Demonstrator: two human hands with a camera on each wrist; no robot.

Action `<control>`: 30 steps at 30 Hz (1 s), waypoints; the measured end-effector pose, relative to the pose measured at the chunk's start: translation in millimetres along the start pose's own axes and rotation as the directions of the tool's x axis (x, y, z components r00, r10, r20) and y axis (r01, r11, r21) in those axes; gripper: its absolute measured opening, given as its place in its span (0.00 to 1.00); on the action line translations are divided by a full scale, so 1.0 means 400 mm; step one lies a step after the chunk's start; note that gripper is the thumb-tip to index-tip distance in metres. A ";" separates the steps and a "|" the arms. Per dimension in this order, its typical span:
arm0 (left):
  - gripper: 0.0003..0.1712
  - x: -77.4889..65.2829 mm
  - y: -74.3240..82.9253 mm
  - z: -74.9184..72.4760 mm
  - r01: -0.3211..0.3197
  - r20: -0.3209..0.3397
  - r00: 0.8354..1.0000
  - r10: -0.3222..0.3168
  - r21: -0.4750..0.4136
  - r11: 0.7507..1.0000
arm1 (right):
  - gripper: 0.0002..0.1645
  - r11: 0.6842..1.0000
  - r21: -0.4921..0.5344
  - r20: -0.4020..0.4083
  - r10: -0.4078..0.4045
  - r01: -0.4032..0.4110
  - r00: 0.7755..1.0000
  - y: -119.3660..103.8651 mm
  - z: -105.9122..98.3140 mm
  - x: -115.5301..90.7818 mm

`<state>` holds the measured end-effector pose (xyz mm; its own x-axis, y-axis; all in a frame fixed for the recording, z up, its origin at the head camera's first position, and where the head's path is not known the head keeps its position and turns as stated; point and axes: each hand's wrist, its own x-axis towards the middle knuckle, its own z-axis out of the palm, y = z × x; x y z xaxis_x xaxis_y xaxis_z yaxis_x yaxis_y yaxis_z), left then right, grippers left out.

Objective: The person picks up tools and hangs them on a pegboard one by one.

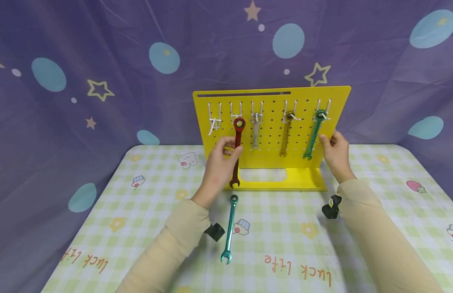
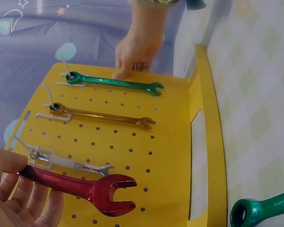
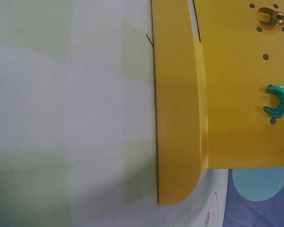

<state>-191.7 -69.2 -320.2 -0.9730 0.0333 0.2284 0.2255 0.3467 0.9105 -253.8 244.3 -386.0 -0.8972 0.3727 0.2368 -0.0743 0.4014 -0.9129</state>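
My left hand (image 1: 222,162) pinches a red combination wrench (image 1: 238,140) between thumb and fingers. The wrench hangs nearly upright before the yellow pegboard (image 1: 267,158), ring end up, close to the second hook from the left. In the left wrist view its open end (image 2: 113,194) points away from the hand. At the board's right edge my right hand (image 1: 337,156) grips, thumb in front and other fingers partly hidden behind. A silver wrench (image 1: 256,130), a gold wrench (image 1: 287,134) and a green wrench (image 1: 314,134) hang on hooks. The leftmost hook (image 1: 214,122) carries no wrench.
A teal-green wrench (image 1: 230,230) lies on the checked tablecloth (image 1: 285,228), in front of the board and right of my left forearm. The board's base lip (image 1: 278,188) runs along its front. Behind stands a purple curtain (image 1: 219,49) with stars and blue spots.
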 end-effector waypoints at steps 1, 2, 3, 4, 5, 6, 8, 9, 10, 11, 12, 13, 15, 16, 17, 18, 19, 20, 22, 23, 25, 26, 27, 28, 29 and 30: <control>0.14 0.003 -0.002 0.000 -0.003 -0.006 1.000 0.003 -0.001 1.000 | 0.26 1.000 -0.003 -0.002 -0.004 0.004 1.000 0.001 0.000 0.000; 0.14 0.006 -0.004 -0.001 -0.006 -0.010 1.000 0.006 -0.002 1.000 | 0.26 1.000 -0.004 0.000 -0.006 0.006 1.000 0.000 0.000 0.000; 0.14 0.009 -0.005 -0.001 -0.007 -0.014 1.000 0.007 -0.002 1.000 | 0.26 1.000 -0.006 0.002 -0.007 0.007 1.000 0.001 0.000 0.000; 0.14 0.012 -0.007 -0.001 -0.007 -0.016 1.000 0.007 -0.002 1.000 | 0.26 1.000 -0.005 0.004 -0.007 0.007 1.000 0.001 0.000 -0.001; 0.14 0.015 -0.009 -0.001 -0.004 -0.017 1.000 0.004 -0.002 1.000 | 0.26 1.000 -0.008 -0.001 -0.008 0.008 1.000 0.000 0.001 -0.002; 0.14 0.019 -0.011 0.000 -0.001 -0.018 1.000 0.001 -0.001 1.000 | 0.26 1.000 -0.007 0.000 -0.007 0.007 1.000 0.000 0.001 -0.001; 0.14 0.026 -0.014 0.002 0.008 -0.017 1.000 -0.008 0.000 1.000 | 0.26 1.000 -0.006 0.001 -0.003 0.003 1.000 0.001 0.000 0.000; 0.14 0.031 -0.016 0.003 0.012 -0.017 1.000 -0.012 -0.002 1.000 | 0.26 1.000 -0.004 -0.001 -0.002 0.002 1.000 0.002 0.000 0.001; 0.14 0.035 -0.018 0.005 0.014 -0.020 1.000 -0.014 -0.003 1.000 | 0.26 1.000 -0.004 -0.004 -0.003 0.003 1.000 0.002 0.000 0.001; 0.14 0.040 -0.021 0.006 0.016 -0.023 1.000 -0.017 -0.007 1.000 | 0.26 1.000 -0.005 -0.004 -0.001 0.001 1.000 0.003 -0.001 0.002; 0.14 0.045 -0.025 0.008 0.017 -0.026 1.000 -0.018 -0.008 1.000 | 0.26 1.000 -0.004 -0.004 -0.001 0.001 1.000 0.003 -0.001 0.002; 0.14 0.050 -0.028 0.009 0.016 -0.029 0.999 -0.016 -0.010 1.000 | 0.26 1.000 -0.005 -0.006 0.000 0.000 1.000 0.004 -0.002 0.002; 0.14 0.060 -0.035 0.011 0.011 -0.036 0.999 -0.012 -0.015 1.000 | 0.27 1.000 -0.004 -0.001 0.003 -0.003 1.000 0.004 -0.002 0.002; 0.14 0.064 -0.039 0.012 0.008 -0.039 0.999 -0.009 -0.015 1.000 | 0.27 1.000 -0.006 0.001 0.007 -0.007 1.000 0.005 -0.002 0.002; 0.14 0.068 -0.042 0.013 0.006 -0.041 0.999 -0.006 -0.014 1.000 | 0.27 1.000 -0.004 0.000 0.009 -0.009 1.000 0.005 -0.002 0.002; 0.14 0.072 -0.045 0.013 0.003 -0.044 0.999 -0.003 -0.013 1.000 | 0.27 1.000 -0.004 0.001 0.012 -0.012 1.000 0.005 -0.002 0.002; 0.14 0.077 -0.048 0.013 -0.001 -0.046 0.999 0.000 -0.013 1.000 | 0.27 1.000 -0.005 0.002 0.015 -0.015 1.000 0.005 -0.002 0.002; 0.14 0.081 -0.051 0.014 -0.004 -0.049 0.999 0.003 -0.013 1.000 | 0.27 1.000 -0.004 0.005 0.017 -0.017 1.000 0.005 -0.002 0.002; 0.14 0.088 -0.056 0.014 -0.007 -0.055 0.998 0.006 -0.012 1.000 | 0.27 1.000 -0.001 0.005 0.017 -0.017 1.000 0.005 0.000 0.002; 0.14 0.091 -0.059 0.014 -0.006 -0.057 0.998 0.006 -0.013 1.000 | 0.26 1.000 0.002 0.005 0.015 -0.015 1.000 0.005 0.000 0.002; 0.13 0.097 -0.062 0.015 -0.007 -0.058 0.998 0.006 -0.013 1.000 | 0.26 1.000 0.005 0.009 0.014 -0.014 1.000 0.004 0.002 0.003; 0.13 0.100 -0.063 0.015 -0.007 -0.059 0.998 0.006 -0.012 1.000 | 0.26 1.000 0.007 0.010 0.014 -0.014 1.000 0.003 0.002 0.002; 0.13 0.102 -0.064 0.015 -0.008 -0.060 0.998 0.008 -0.010 1.000 | 0.27 1.000 0.010 0.011 0.015 -0.015 1.000 0.003 0.002 0.002; 0.13 0.104 -0.065 0.016 -0.011 -0.060 0.998 0.011 -0.008 1.000 | 0.27 1.000 0.010 0.010 0.015 -0.015 1.000 0.002 0.003 0.002; 0.13 0.107 -0.065 0.017 -0.015 -0.062 0.998 0.015 -0.006 1.000 | 0.27 1.000 0.010 0.011 0.017 -0.017 1.000 0.002 0.003 0.002; 0.13 0.109 -0.066 0.019 -0.021 -0.063 0.998 0.021 -0.005 1.000 | 0.27 1.000 0.011 0.010 0.019 -0.019 1.000 0.001 0.002 0.002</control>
<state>-240.6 -69.8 -336.8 -0.9631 -0.0182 0.2686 0.2465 0.3411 0.9071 -255.0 244.0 -386.7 -0.9027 0.3720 0.2161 -0.0619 0.3847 -0.9210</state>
